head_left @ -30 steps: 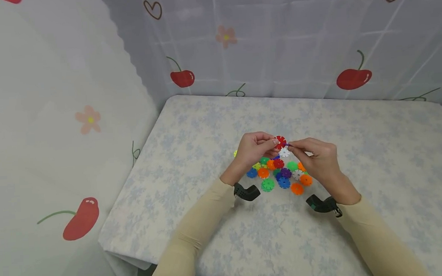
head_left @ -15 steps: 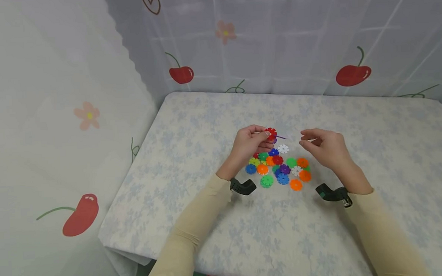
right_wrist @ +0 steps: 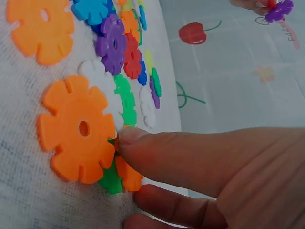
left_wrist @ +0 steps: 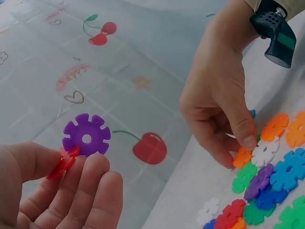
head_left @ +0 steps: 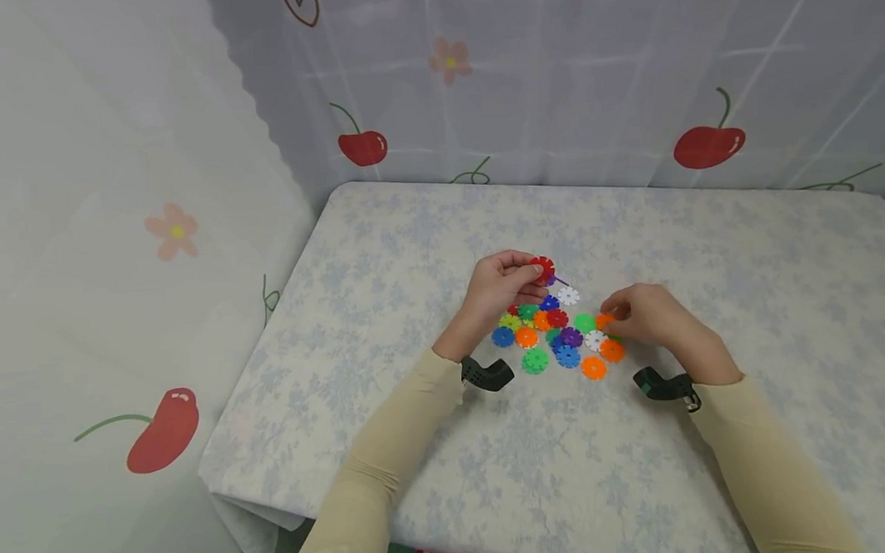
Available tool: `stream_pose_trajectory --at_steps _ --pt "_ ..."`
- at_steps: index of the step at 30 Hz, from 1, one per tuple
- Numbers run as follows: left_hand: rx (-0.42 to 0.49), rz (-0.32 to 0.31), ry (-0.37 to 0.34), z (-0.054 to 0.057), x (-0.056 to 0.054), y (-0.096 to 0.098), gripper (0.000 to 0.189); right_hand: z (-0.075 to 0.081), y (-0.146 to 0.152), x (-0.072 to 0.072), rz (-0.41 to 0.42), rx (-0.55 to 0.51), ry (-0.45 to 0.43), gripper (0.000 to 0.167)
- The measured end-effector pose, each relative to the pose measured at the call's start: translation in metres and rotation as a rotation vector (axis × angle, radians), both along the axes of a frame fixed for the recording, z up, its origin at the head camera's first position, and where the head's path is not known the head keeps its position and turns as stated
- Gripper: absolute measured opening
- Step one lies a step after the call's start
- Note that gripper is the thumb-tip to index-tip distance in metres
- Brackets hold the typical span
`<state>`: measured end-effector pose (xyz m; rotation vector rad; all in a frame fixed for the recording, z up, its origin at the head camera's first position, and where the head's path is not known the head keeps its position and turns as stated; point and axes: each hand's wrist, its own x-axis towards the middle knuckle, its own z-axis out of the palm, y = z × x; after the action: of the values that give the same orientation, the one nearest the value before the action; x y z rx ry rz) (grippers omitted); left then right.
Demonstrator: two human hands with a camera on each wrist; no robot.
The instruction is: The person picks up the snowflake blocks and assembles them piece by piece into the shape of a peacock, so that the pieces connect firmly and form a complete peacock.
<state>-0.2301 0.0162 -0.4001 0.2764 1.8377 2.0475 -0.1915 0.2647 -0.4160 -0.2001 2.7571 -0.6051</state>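
My left hand [head_left: 497, 289] holds a red notched flower disc [head_left: 544, 266] above the table, pinched between thumb and fingers. Slotted into it at an angle is a purple flower disc [left_wrist: 76, 136], which sticks out past the fingertips in the left wrist view. Down at the right side of the loose pile, my right hand [head_left: 651, 322] has thumb and finger at the edges of an orange disc [left_wrist: 242, 157], part of which they cover. A larger orange disc [right_wrist: 69, 119] lies in front of the thumb, with a white disc [right_wrist: 97, 76] and a green disc [right_wrist: 125, 98] beside it.
Several more discs lie loosely together, among them a purple one [head_left: 571, 337], a blue one [head_left: 568, 357] and a bright green one [head_left: 534, 361]. A patterned cloth covers the table [head_left: 412, 261]. Printed curtains [head_left: 545, 79] hang behind and at the left.
My right hand let go of the purple disc, moved right, then came down to an orange disc in the pile. My left hand shifted slightly left with the joined red and purple discs.
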Motion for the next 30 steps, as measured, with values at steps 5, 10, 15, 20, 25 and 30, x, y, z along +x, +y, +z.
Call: stream_pose_trajectory --at_steps 5,10,15,20,25,30 --pt "0.003 -0.009 -0.001 -0.001 0.001 0.001 0.02 -0.004 0.001 -0.001 0.002 -0.004 0.003 0.034" --pt "0.006 -0.026 -0.003 0.001 0.002 0.001 0.022 -0.004 0.001 0.0 -0.004 -0.028 0.008 0.028" --pt "0.009 -0.045 -0.018 0.004 0.003 0.001 0.021 0.006 0.0 0.003 0.017 -0.091 0.071 0.015" --pt "0.002 -0.08 -0.044 0.006 0.004 0.003 0.02 0.02 -0.001 0.01 -0.045 -0.192 0.2 0.011" --pt "-0.018 -0.094 -0.047 0.005 0.004 0.005 0.02 0.026 -0.001 0.014 -0.099 -0.306 0.263 0.016" --pt "-0.033 -0.097 -0.052 0.003 0.004 0.006 0.022 0.027 -0.001 0.015 -0.13 -0.386 0.272 0.017"
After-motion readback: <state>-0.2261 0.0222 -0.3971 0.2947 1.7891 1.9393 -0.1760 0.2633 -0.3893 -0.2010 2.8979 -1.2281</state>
